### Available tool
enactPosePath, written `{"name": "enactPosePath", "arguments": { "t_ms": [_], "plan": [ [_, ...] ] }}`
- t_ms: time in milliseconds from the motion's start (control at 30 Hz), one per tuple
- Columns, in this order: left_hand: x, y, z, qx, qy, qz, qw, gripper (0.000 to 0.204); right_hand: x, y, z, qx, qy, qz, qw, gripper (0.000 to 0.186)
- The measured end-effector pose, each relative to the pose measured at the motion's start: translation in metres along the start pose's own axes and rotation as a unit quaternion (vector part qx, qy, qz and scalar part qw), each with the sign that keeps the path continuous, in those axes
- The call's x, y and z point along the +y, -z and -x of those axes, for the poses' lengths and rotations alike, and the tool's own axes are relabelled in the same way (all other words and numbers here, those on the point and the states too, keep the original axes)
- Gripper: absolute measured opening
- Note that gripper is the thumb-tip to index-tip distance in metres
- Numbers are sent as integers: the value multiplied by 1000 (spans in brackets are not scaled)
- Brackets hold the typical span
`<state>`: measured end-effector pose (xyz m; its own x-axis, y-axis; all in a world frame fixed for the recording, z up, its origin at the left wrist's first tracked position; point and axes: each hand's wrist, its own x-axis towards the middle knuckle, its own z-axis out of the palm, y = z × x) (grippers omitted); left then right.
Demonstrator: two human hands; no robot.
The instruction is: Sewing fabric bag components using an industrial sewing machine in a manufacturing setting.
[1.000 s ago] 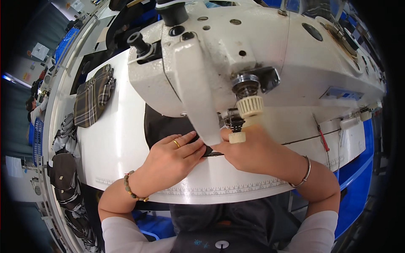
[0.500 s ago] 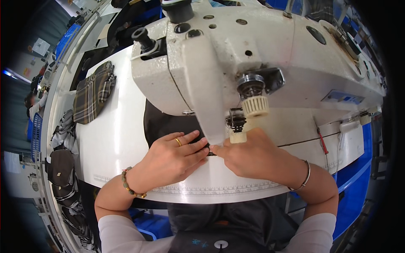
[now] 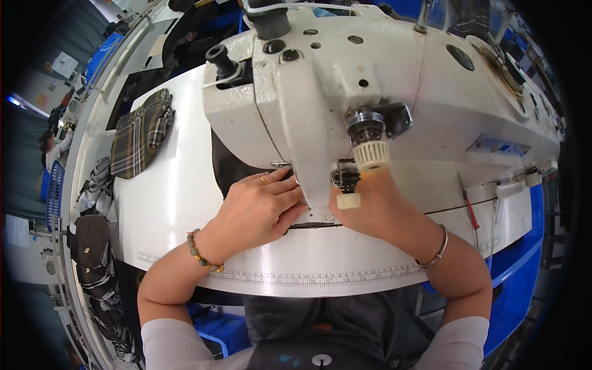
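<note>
A white sewing machine (image 3: 382, 74) fills the upper middle, over a white table (image 3: 154, 222) with a printed ruler edge. A black fabric piece (image 3: 225, 157) lies under the machine head. My left hand (image 3: 256, 209) rests on it, fingers extended and slightly bent, their tips at the metal parts below the head. My right hand (image 3: 376, 203) is behind the tension knobs, right of the white vertical casing; its fingertips are hidden, so what they touch cannot be seen.
A plaid fabric piece (image 3: 137, 139) lies at left. Stacked dark fabric pieces (image 3: 89, 243) line the left side. A red-handled tool (image 3: 470, 216) is at right, blue bins (image 3: 518, 283) beyond and below the table. A co-worker (image 3: 55, 148) is at far left.
Both hands have moved away from me, deeper under the machine head. My left hand's fingertips and my right hand's fingers are now further in behind the machine parts.
</note>
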<state>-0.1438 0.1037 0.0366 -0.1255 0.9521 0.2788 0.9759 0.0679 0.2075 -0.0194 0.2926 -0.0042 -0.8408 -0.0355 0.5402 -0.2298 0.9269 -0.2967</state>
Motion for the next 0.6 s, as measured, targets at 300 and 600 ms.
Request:
{"name": "enactPosePath", "arguments": {
  "t_ms": [300,600],
  "plan": [
    [14,-2,-2,-26,44,4,999,31,-4,15,-1,-51,8,47,998,3],
    [35,-6,6,-30,38,-72,996,51,-4,19,-2,-49,5,26,998,1]
  ]
}}
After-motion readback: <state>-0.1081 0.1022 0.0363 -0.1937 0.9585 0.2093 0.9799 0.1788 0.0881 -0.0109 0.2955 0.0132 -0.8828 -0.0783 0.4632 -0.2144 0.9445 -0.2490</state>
